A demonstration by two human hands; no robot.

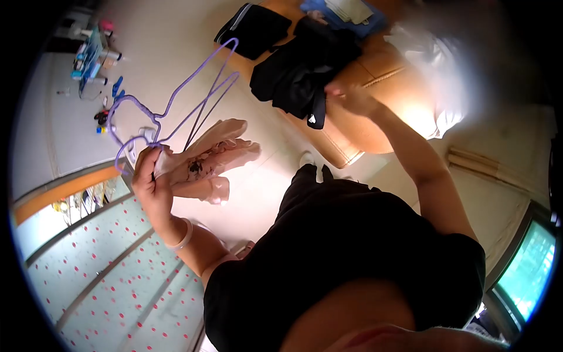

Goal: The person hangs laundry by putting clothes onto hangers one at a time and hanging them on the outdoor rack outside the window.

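Observation:
My left hand is closed around the hooks of purple hangers and a bunched light pink cloth with a dark pattern, which hangs to the right of the fist. My right hand reaches over the tan leather seat, its fingers at the edge of a black garment. A small white mark shows on the garment's hanging end. The fingers of that hand are blurred, and whether they grip the cloth is unclear.
A folded black cloth and blue clothing lie on the seat, beside a white plastic bag. A dotted panel stands at lower left. Small items lie at upper left. A bright screen or window is at right.

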